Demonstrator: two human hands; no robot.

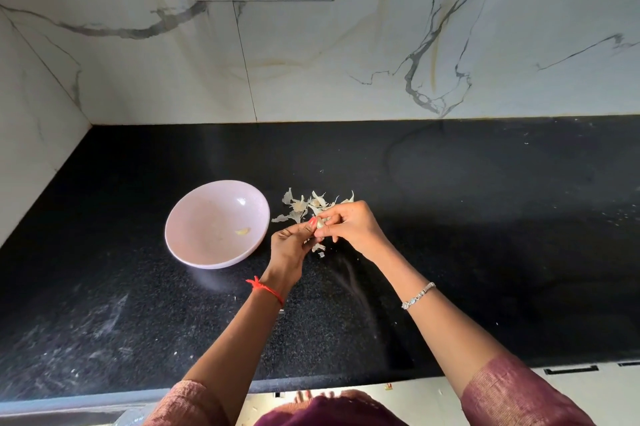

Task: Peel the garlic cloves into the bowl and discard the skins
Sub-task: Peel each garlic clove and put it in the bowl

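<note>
Left hand (289,245) and right hand (349,225) meeting above black speckled stone counter (450,235), fingers of both pinching one small pale garlic clove (320,223), pale pink round bowl (217,224) just left holding one peeled yellowish clove (242,231), papery white skins (304,206) scattered behind the hands

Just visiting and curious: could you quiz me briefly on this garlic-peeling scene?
1. True or false: the pink bowl is heaped full of cloves.
2. Where is the pile of skins? A) in the bowl B) on the black counter, right of the bowl C) on the switch panel
3. Fill in: the left hand and right hand together pinch one garlic ____.
Key: 1 false; 2 B; 3 clove.
</note>
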